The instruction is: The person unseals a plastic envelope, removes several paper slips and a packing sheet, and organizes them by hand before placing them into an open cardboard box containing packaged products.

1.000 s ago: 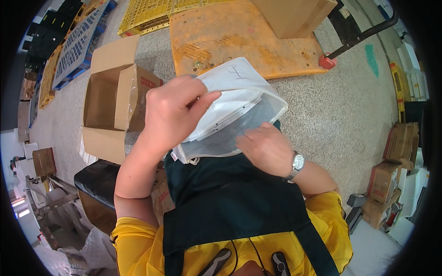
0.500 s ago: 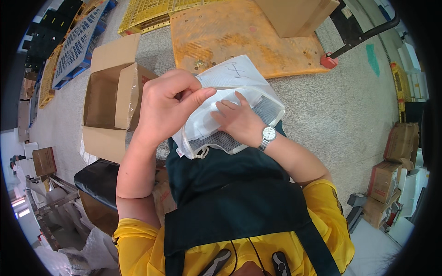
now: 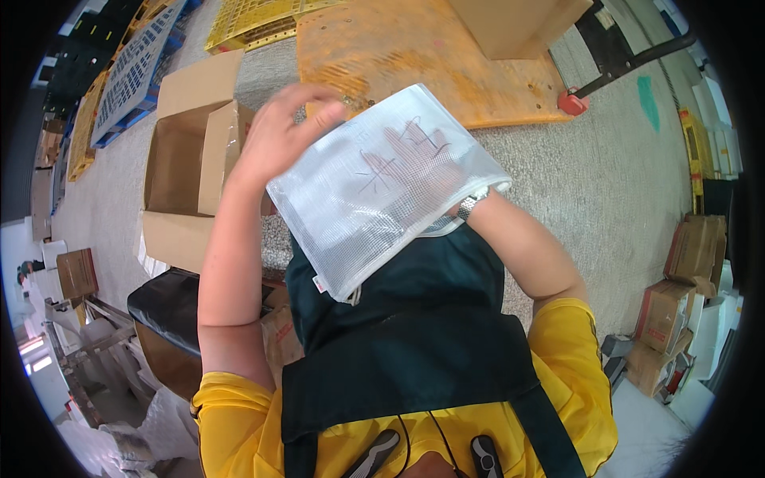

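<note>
On the speckled floor (image 3: 574,191) stand an orange cart (image 3: 382,48) and, leftward, a carton (image 3: 177,171). The mesh bag (image 3: 343,239) is before the apron (image 3: 398,279). The right hand (image 3: 428,166) is inside it, fingers spread wide; the left hand (image 3: 283,131), thumb parted from fingers, is at its upper-left edge, contact unclear through blur.
</note>
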{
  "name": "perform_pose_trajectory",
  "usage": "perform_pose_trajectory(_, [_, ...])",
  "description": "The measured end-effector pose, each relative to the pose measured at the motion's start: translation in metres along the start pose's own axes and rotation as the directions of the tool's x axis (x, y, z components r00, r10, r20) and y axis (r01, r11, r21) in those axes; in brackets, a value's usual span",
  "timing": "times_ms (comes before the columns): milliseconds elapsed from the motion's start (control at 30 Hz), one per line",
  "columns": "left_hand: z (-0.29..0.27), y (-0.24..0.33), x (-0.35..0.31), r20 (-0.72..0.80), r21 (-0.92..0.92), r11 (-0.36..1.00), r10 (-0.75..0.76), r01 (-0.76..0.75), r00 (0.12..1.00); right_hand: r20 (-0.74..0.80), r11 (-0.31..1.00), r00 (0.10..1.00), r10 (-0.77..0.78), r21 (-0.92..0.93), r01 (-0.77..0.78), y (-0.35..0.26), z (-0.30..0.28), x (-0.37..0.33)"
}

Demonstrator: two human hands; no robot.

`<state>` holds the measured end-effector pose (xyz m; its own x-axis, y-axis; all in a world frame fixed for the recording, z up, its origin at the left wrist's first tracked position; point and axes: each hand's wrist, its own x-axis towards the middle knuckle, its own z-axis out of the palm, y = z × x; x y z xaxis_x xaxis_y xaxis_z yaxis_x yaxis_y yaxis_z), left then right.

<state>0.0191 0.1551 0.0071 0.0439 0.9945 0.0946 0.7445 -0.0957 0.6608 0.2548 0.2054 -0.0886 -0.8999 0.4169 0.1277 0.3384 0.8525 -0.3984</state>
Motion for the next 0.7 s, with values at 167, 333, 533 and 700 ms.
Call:
perform_pose_trajectory(167, [0.017,-0.092,-0.046,0.298,0.087,0.855,-0.512,0.511,0.806,-0.026,0.983,1.000,0.000,-0.181,-0.005,0.001,0.009,-0.001])
perform_pose_trajectory(333, [0.011,-0.081,-0.065,0.260,-0.646,0.551,-0.492,0.528,0.831,0.151,0.960,0.989,0.008,0.277,-0.050,-0.008,-0.003,0.030])
perform_pose_trajectory(533, [-0.056,-0.067,-0.055,-0.069,-0.914,0.402,-0.032,-0.050,0.997,0.029,0.264,0.943,0.332,0.957,-0.122,0.007,-0.058,0.048])
perform_pose_trajectory(700, [0.001,0.009,-0.037,-0.155,-0.522,0.848,-0.199,0.091,0.968,0.037,0.221,0.934,0.354,0.968,-0.122,0.005,-0.080,0.036])
